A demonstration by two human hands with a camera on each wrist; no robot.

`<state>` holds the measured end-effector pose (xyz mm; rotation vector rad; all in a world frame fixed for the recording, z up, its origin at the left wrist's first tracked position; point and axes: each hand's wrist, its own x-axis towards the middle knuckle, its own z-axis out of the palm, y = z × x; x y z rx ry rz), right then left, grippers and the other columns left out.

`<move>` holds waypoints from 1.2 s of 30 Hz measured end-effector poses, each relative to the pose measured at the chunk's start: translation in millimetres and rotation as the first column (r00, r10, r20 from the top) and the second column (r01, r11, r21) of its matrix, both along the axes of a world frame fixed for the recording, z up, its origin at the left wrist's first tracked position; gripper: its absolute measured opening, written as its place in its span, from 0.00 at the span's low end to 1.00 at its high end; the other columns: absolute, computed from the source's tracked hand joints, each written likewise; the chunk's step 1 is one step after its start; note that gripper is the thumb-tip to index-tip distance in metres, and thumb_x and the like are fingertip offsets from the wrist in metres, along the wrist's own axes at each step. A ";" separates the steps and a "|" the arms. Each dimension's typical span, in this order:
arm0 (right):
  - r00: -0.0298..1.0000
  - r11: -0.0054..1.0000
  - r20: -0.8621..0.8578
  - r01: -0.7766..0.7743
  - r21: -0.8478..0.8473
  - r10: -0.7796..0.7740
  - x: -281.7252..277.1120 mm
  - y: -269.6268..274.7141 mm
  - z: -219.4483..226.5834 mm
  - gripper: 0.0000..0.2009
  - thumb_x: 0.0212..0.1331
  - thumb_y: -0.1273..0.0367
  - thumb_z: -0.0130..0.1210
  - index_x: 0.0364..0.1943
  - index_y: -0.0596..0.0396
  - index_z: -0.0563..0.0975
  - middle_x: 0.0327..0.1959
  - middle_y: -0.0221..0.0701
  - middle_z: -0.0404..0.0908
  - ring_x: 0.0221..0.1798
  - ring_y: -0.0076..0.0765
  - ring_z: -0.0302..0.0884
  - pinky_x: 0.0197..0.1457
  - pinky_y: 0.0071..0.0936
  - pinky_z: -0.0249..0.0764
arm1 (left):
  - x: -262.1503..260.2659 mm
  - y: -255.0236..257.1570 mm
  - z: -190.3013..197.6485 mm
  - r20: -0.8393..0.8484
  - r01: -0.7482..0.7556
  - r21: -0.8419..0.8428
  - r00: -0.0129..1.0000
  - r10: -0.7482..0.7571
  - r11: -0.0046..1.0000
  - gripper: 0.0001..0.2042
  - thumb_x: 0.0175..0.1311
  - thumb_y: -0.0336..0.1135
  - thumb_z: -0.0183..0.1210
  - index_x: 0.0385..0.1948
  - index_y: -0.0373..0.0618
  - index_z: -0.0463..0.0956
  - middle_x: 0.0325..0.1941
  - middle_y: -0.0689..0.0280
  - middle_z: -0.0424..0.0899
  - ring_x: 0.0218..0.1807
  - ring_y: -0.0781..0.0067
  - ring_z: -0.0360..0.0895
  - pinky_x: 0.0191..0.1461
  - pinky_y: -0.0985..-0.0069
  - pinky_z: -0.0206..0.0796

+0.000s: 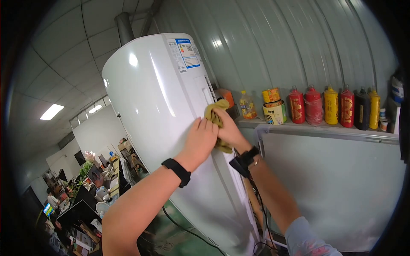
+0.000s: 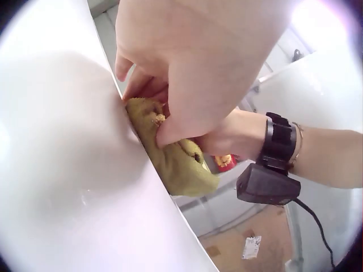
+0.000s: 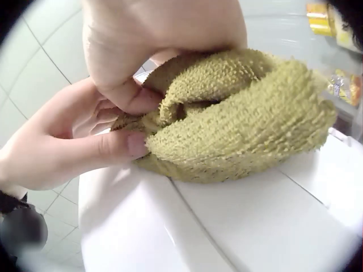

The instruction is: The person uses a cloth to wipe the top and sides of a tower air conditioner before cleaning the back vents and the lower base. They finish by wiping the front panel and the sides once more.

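Pinching the cloth (image 3: 238, 119), both hands' grip shows in wrist views; head view adds the white cabinet (image 1: 149, 98)

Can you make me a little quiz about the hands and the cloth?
1. True or false: both hands hold the yellow-green cloth.
2. What does the cloth press against: A a window, B the white appliance, C a bottle?
3. Where do the red and yellow bottles stand?

Key: 1 true. 2 B. 3 On the shelf to the right of the appliance.
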<state>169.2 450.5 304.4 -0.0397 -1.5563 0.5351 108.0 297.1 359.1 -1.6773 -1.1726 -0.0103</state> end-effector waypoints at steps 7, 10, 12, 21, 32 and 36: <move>0.944 0.946 0.215 -0.192 -0.262 0.251 32.7 -18.3 100.6 0.27 0.49 0.74 0.53 0.58 0.66 0.69 0.57 0.47 0.73 0.61 0.42 0.70 0.64 0.30 0.64 | 5.0 0.8 62.6 0.129 0.002 0.075 0.992 -0.012 0.997 0.11 0.53 0.22 0.53 0.39 0.38 0.71 0.43 0.56 0.77 0.55 0.56 0.73 0.68 0.59 0.58; 0.925 0.938 0.286 -0.156 -0.309 0.248 36.7 -25.0 103.0 0.27 0.53 0.71 0.53 0.60 0.65 0.68 0.61 0.46 0.72 0.64 0.40 0.69 0.67 0.31 0.62 | 3.5 5.1 59.7 0.136 0.014 0.079 0.990 -0.025 0.997 0.11 0.54 0.21 0.53 0.40 0.38 0.70 0.44 0.55 0.76 0.56 0.54 0.72 0.68 0.59 0.58; 0.931 0.933 0.286 -0.125 -0.338 0.228 36.2 -28.4 101.2 0.28 0.53 0.70 0.53 0.61 0.66 0.67 0.62 0.47 0.71 0.65 0.41 0.68 0.67 0.31 0.62 | -0.1 7.1 55.2 0.114 0.063 0.123 0.990 -0.077 0.990 0.11 0.53 0.21 0.53 0.40 0.37 0.70 0.44 0.54 0.76 0.56 0.53 0.72 0.69 0.59 0.57; 0.949 0.939 0.186 -0.195 -0.283 0.253 24.9 -32.5 25.8 0.25 0.49 0.67 0.58 0.53 0.64 0.71 0.51 0.46 0.76 0.56 0.44 0.73 0.61 0.33 0.66 | -8.7 -3.8 2.1 0.020 0.066 0.035 0.998 -0.067 0.997 0.14 0.53 0.23 0.51 0.44 0.31 0.70 0.51 0.47 0.75 0.61 0.50 0.70 0.71 0.60 0.56; 0.956 0.957 0.246 -0.091 -0.275 0.162 27.6 -21.4 -85.3 0.33 0.46 0.70 0.58 0.61 0.63 0.65 0.63 0.48 0.66 0.69 0.49 0.62 0.69 0.34 0.59 | -8.2 -0.9 -88.2 -0.026 0.058 -0.102 0.998 -0.061 0.993 0.15 0.55 0.27 0.51 0.44 0.31 0.71 0.50 0.48 0.76 0.60 0.51 0.72 0.71 0.62 0.57; 0.953 0.941 0.243 -0.095 -0.324 0.180 25.6 -13.3 -68.9 0.31 0.45 0.70 0.59 0.59 0.62 0.68 0.59 0.48 0.71 0.65 0.48 0.67 0.68 0.34 0.62 | -5.1 -1.8 -68.8 -0.037 0.022 -0.101 0.999 -0.025 0.995 0.14 0.55 0.26 0.51 0.44 0.32 0.70 0.49 0.48 0.76 0.58 0.51 0.73 0.70 0.62 0.57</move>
